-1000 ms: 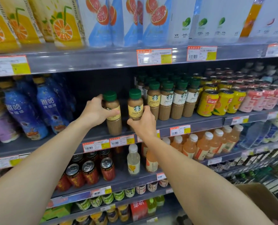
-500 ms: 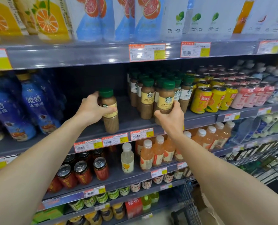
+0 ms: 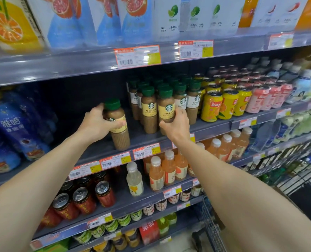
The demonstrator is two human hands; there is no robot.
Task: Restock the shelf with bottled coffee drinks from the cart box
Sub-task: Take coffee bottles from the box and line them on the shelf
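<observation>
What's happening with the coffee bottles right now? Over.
Left hand grips one coffee bottle. Right hand holds another beside the row. Nothing blocking.

Bare forearms (image 3: 42, 179), no sleeves (no jewellery)

Both arms outstretched, hands (image 3: 96, 124) (image 3: 176, 126) curled in grips.

Tan coffee bottles (image 3: 119, 128) with green caps and yellow labels, yellow orange-print cans (image 3: 211, 106), pink cans (image 3: 256, 101), grey shelf (image 3: 100, 151)
</observation>
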